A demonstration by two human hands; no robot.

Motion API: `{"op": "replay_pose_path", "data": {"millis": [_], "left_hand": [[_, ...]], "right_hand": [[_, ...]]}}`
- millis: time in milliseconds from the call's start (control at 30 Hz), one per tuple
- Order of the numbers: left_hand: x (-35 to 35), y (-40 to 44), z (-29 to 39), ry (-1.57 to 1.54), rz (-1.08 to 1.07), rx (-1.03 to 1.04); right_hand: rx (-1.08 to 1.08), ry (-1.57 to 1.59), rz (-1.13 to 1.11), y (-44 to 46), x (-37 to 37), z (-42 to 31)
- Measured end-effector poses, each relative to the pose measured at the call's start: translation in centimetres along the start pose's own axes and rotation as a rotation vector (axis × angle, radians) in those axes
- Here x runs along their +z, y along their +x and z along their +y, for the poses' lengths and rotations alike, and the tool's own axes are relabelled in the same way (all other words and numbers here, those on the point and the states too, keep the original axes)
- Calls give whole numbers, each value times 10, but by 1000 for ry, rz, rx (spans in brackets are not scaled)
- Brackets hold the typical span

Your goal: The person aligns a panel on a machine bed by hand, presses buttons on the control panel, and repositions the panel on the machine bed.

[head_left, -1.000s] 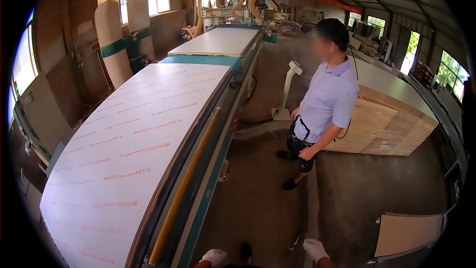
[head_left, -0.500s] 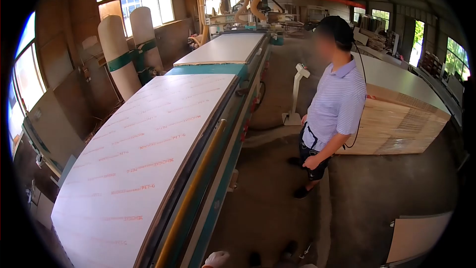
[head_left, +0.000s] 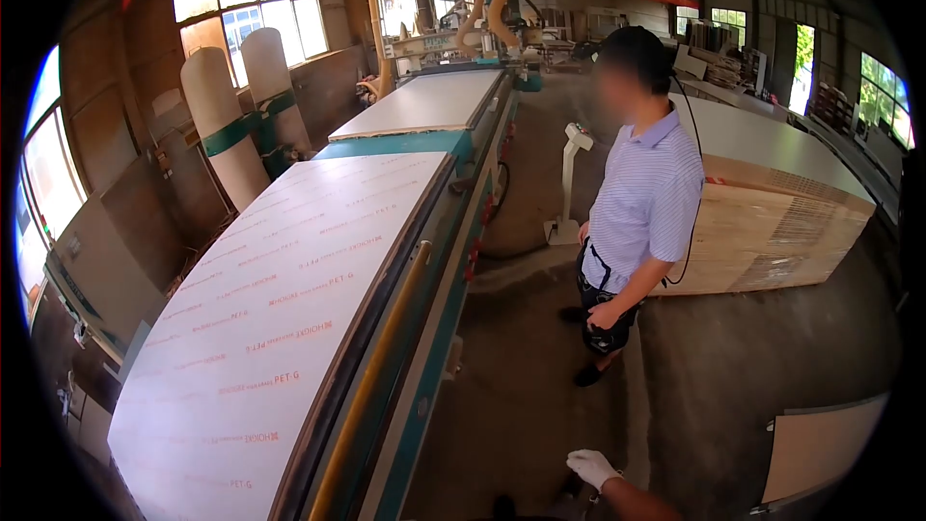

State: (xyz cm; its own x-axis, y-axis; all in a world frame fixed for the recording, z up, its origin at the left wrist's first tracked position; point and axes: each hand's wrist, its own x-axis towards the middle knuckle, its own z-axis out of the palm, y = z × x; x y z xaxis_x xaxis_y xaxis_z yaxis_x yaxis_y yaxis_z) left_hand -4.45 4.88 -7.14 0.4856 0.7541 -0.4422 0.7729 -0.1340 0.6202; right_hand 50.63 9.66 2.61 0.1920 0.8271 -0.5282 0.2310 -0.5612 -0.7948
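My right hand (head_left: 592,469), in a white glove, reaches in from the bottom edge over the concrete floor. Its fingers point left, loosely stretched, and I see nothing held in them. It touches nothing that I can make out. My left hand is out of view. To the left lies a large white panel (head_left: 260,328) with a red-printed film, on a long green machine bed (head_left: 432,376). A yellow bar (head_left: 376,367) runs along the bed's near side.
A person (head_left: 637,203) in a striped shirt and dark cap stands ahead, right of the machine. Behind them is a wrapped stack of boards (head_left: 772,232). A control stand (head_left: 569,183) rises from the floor. Another pale panel (head_left: 424,101) lies farther along the bed. Boards (head_left: 820,449) lie lower right.
My right hand has risen into view at the bottom. My left hand, in a white glove at the bottom edge before, has left the view. The view has shifted slightly; the person stands much the same.
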Motion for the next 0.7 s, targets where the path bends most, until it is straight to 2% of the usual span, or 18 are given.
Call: {"op": "replay_pose_path", "data": {"millis": [67,100,133,167,200,267,367,400,467,500,633,700], "left_hand": [[9,32,-18,68,41,135],[-17,29,20,-68,47,-27],[-72,19,101,-218,77,-192],[-128,8,184,-362,130,-349],[-123,20,180,-378,116,-320],[-116,42,173,-409,87,-261],[-124,37,198,-316,59,-238],[-124,36,202,-295,50,-239],[-66,60,123,-99,-6,-20],[-44,66,91,-1,-33,88],[-46,43,73,-13,-66,69],[-60,28,82,-25,-68,26]], "right_hand": [[-82,-126,-73,-31,13,-6],[-264,-323,-153,-17,21,35],[-445,-520,-235,0,30,98],[-613,-674,-353,-7,29,117],[-257,-560,-367,-28,31,106],[-76,-467,-302,-69,38,89],[175,-296,-235,-111,20,71],[20,-494,-226,-108,12,88],[-295,-885,-203,-89,-4,165],[-142,-817,-163,-104,-10,136],[-169,-958,-44,-76,-21,183],[-212,-696,0,-82,-23,173]]}}
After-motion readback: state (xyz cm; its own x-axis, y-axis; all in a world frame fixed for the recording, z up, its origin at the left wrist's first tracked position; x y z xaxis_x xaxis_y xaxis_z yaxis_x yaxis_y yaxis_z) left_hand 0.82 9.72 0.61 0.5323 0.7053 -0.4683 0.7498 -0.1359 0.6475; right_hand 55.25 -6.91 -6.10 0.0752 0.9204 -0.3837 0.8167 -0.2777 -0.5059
